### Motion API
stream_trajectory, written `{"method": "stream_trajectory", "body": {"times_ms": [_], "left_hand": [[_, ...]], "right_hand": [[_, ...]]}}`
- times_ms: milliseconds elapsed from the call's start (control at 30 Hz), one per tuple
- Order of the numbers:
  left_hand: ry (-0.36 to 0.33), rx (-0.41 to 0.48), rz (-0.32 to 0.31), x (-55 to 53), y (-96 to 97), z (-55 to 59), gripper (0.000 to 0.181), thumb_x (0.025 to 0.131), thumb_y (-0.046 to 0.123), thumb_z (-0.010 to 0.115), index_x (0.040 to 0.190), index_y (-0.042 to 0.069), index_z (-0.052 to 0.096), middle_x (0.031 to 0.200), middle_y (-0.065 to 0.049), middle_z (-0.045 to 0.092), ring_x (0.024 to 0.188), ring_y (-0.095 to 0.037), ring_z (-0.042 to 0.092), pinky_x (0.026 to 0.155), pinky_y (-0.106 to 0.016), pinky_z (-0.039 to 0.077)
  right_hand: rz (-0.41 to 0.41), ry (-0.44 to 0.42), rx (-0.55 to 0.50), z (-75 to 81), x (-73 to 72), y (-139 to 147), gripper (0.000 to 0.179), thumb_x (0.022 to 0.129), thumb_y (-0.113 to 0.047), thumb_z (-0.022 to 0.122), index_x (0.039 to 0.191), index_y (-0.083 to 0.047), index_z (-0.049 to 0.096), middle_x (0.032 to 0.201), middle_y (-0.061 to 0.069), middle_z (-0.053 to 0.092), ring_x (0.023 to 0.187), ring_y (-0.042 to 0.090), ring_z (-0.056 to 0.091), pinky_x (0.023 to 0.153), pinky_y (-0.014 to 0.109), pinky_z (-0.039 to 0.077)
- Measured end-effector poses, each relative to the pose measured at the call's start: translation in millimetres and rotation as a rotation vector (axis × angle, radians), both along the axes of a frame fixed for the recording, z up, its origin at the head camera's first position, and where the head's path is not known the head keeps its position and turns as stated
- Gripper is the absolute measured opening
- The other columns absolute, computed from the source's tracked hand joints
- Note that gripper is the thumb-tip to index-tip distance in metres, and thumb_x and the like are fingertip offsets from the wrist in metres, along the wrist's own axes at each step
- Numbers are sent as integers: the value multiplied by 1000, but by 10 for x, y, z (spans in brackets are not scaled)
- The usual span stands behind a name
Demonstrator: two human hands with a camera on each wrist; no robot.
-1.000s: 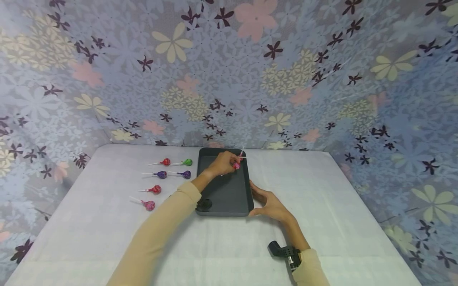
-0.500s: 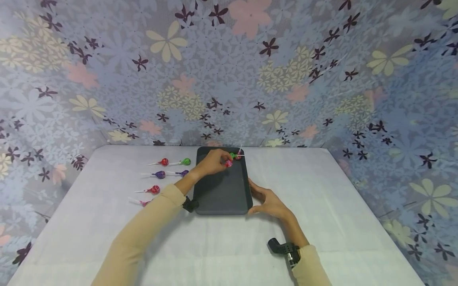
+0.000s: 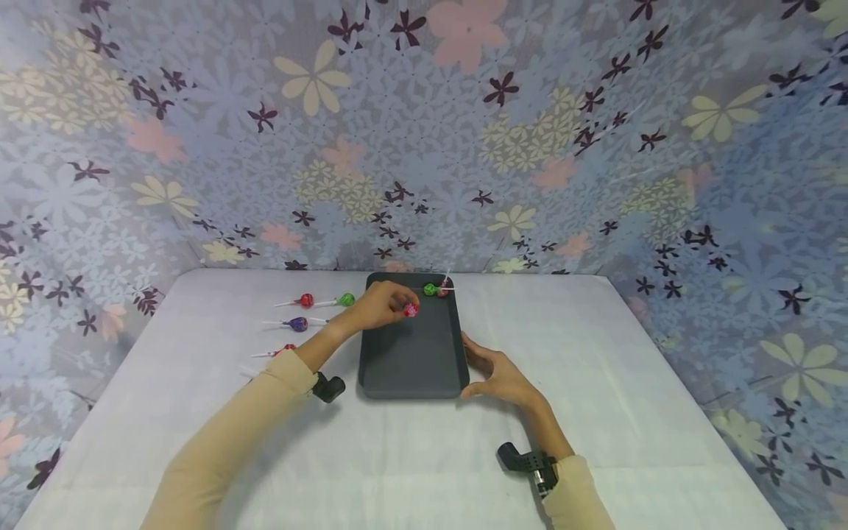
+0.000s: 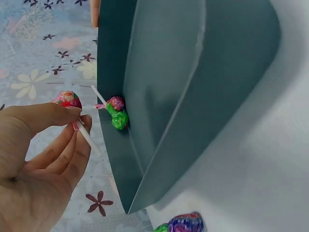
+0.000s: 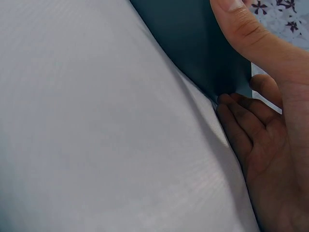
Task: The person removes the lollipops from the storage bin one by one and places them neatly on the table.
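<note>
Space has opened between the left hand (image 3: 379, 304) and the far right corner of the dark grey tray (image 3: 414, 361): the hand has drawn back leftward, uncovering a green-wrapped lollipop (image 3: 430, 290) that lies touching a pink-and-red lollipop (image 4: 116, 103). The pink lollipop (image 4: 69, 98) has come away with the hand and is held above the tray, so it seems not yet set down, while the two in the corner look settled. Thumb and fingers pinch it just below the candy. Well apart from that, the right hand (image 3: 500, 379) stays spread along the tray's right wall, touching it, probably as a brace. The tray is a shallow, smooth, matte rectangle with rounded corners. Crinkled, shiny wrappers cover ball-shaped heads on straight white sticks; on the white cloth-covered surface (image 3: 596, 412), left of the tray, lie a red lollipop (image 3: 306, 300), a lime-green lollipop (image 3: 346, 299) and a purple lollipop (image 3: 299, 324). Floral fabric (image 3: 424, 147) hangs behind.
</note>
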State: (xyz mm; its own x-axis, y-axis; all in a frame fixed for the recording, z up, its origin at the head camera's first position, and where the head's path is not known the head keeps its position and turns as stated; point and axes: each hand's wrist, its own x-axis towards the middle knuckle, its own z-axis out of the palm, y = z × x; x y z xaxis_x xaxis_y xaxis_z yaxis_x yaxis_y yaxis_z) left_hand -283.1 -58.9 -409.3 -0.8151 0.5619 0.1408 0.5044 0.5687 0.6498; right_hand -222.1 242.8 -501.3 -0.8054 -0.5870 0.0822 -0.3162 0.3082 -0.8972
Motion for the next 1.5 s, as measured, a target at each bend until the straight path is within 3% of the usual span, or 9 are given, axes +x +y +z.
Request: {"method": "stream_trajectory", "body": {"times_ms": [167,500,767,900,1033,1300,1500], "left_hand": [[-11,-4,-15,72,-78,60,29,85,-3,67,112,8,71,111,-20,68,87,-25,71,72,-31,57],[3,60,-14,206,-322,69,30,84,-4,68,112,6,71,111,-19,69,80,-21,71,70,-32,56],[12,56,24,316,-612,26,35,82,-5,69,117,1,69,100,-16,70,80,-23,70,70,-32,57],[32,23,42,356,-739,-11,32,81,-6,69,113,-2,71,100,-15,72,80,-24,70,64,-28,52],[8,-1,52,374,-830,-62,32,78,-9,68,108,-1,73,95,-13,73,77,-19,69,61,-24,47],[-17,-13,2,390,-958,-145,29,76,-13,63,101,-4,74,99,-17,73,77,-23,71,67,-27,55],[-51,-43,-22,395,-1047,-208,33,72,-15,60,101,-7,73,90,-17,73,68,-15,67,62,-22,51]], "right_hand": [[1,6,-3,-22,13,7,107,70,-17,87,154,-5,23,161,12,21,144,31,30,112,19,30],[13,7,-7,2,7,-5,107,70,-16,87,154,-4,22,161,12,20,144,32,29,114,38,28],[21,7,-6,2,-2,-24,106,71,-16,86,154,-3,22,161,13,21,144,32,30,113,37,29],[8,10,-3,12,4,-20,106,70,-17,87,154,-5,24,160,12,22,144,32,31,113,38,29],[5,25,1,3,11,1,105,70,-17,87,154,-6,24,160,13,23,143,35,32,113,39,30],[10,22,1,-2,14,-3,105,70,-18,87,154,-7,24,160,12,22,143,34,31,109,14,31],[4,14,-8,9,2,-24,106,69,-17,87,154,-6,25,160,12,23,143,33,32,108,13,31]]}}
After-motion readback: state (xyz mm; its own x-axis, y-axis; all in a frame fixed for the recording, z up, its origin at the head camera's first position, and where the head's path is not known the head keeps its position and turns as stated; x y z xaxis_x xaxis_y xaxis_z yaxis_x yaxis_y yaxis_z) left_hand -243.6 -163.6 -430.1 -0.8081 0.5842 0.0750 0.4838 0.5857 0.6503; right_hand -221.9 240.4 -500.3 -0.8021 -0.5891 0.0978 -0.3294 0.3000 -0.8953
